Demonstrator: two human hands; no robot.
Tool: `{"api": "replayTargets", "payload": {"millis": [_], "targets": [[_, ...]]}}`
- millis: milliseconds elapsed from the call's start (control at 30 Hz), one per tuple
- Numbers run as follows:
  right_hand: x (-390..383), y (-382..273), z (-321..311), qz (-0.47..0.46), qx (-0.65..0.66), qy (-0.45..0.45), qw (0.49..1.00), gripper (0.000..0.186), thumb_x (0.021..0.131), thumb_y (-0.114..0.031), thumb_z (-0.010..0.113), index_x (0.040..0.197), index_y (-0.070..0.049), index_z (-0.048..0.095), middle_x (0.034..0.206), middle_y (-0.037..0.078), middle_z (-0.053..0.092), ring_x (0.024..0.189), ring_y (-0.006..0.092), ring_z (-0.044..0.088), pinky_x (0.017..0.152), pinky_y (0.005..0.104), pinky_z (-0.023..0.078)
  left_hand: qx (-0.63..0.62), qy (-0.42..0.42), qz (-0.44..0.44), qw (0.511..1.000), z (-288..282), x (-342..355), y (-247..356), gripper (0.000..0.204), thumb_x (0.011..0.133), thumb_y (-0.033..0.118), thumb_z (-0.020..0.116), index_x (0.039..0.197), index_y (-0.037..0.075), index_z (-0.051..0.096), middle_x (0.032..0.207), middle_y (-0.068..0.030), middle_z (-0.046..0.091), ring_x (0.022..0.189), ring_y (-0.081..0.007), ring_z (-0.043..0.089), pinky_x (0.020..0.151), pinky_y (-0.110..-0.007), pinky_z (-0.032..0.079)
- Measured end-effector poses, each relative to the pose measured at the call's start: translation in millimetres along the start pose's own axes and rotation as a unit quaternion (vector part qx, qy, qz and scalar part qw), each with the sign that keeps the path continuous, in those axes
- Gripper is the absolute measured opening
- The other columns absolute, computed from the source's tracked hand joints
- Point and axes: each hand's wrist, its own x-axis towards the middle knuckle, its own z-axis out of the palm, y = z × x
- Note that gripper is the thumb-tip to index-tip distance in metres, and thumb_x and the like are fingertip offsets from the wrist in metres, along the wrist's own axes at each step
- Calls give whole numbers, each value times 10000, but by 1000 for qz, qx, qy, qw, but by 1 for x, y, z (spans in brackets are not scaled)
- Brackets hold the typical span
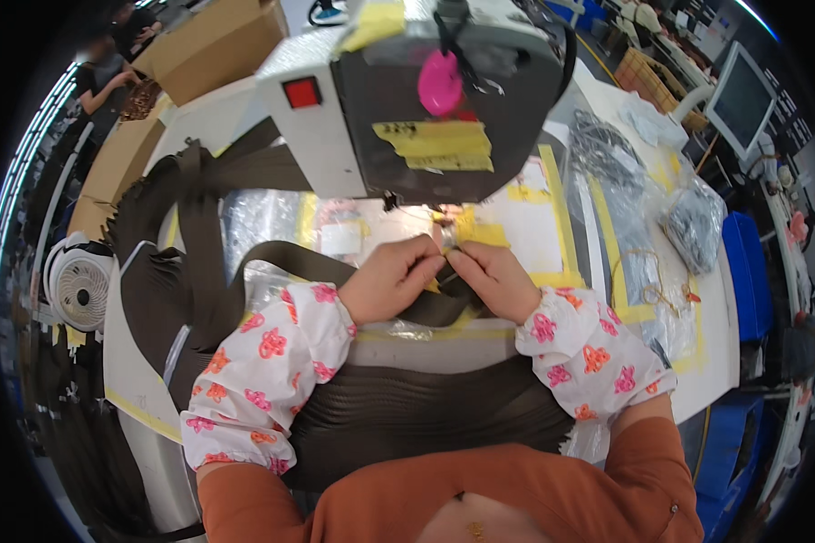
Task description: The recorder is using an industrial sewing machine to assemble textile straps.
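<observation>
My left hand [392, 279] and my right hand [498, 279] meet under the head of a white and dark grey machine [426, 100]. Thumbs and fingers of both are pinched together on a dark brown webbing strap [299, 261]. The strap loops in from the left and droops below my fingers; the part right between the fingertips is mostly hidden. A lamp lights the work spot [444, 222] just beyond my fingertips. White sleeve covers [272, 362] with pink and orange figures wrap both forearms.
Long bundles of the same strap [154, 299] are heaped at left, and another pile [417, 412] lies in front of my body. A white fan [80, 282] and cardboard box [213, 50] stand left. Bagged cords [693, 226] and a monitor [741, 95] are right.
</observation>
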Motion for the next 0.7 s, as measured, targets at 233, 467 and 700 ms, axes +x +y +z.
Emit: {"api": "replayTargets", "payload": {"millis": [233,467,700], "targets": [[7,-9,-7,22,48,-68,996,256,893,-216,473,784,9,526,604,72,516,548,121,455,529,267,386,19,34,58,998,-2,-3,1,132,866,121,508,857,-11,508,685,-104,496,616,-156,460,588,-276,396],[7,-7,-7,117,109,-20,987,272,889,-218,472,772,10,563,537,27,529,480,106,509,444,242,386,30,181,75,980,3,0,23,95,815,92,549,846,3,557,704,-124,553,636,-276,539,590,-327,436],[16,-3,-15,271,442,11,855,219,886,-177,448,881,9,563,693,75,588,465,134,544,405,259,442,193,101,337,916,20,-11,29,190,742,70,615,932,81,610,824,-84,604,748,-265,588,655,-341,473]]}}
